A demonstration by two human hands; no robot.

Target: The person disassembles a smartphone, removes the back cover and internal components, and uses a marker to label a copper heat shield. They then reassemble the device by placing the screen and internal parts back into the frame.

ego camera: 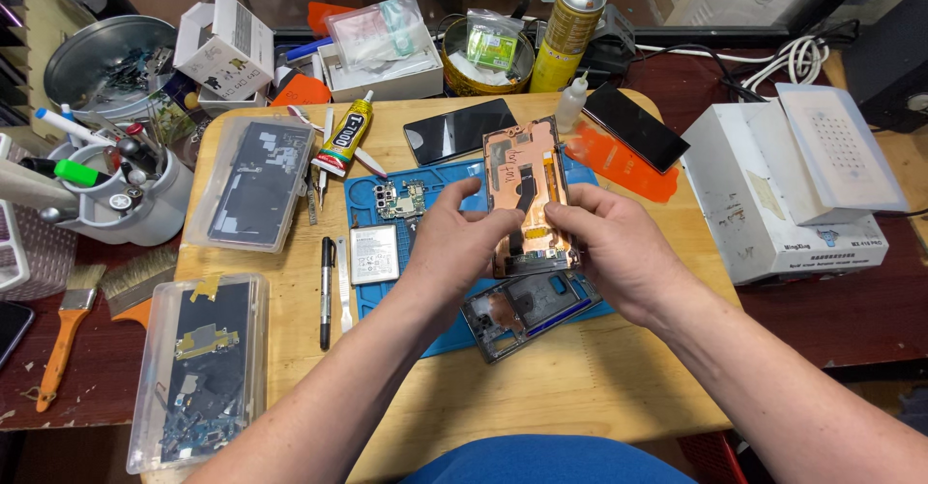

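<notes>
Both your hands meet at centre of the bench, holding one opened phone between them. Your left hand grips its left edge w/ thumb and fingers closed on it; your right hand pinches the right edge, fingers curled. The phone is tilted up toward you, back cover off, showing copper-coloured insides w/ a dark ribbon cable down the middle.

Just below the hands, on a blue work mat, lies an empty grey phone frame. Left of your left hand on the same mat: a flat silver battery, and above it a small circuit board.

Off the mat to the left: a black pen and metal tweezers side by side. A tube of glue w/ yellow label lies further up. Two dark glass screens rest near the far edge, one behind the phone, another to the right on an orange sheet. A small clear dropper bottle stands between them.

Far left: two clear plastic trays w/ phone parts, one up top, one nearer you. A grey cup of markers and tools, plus two brushes, sit beyond the bench edge. A yellow spray can stands at the back. A white box-shaped machine sits to the right.
</notes>
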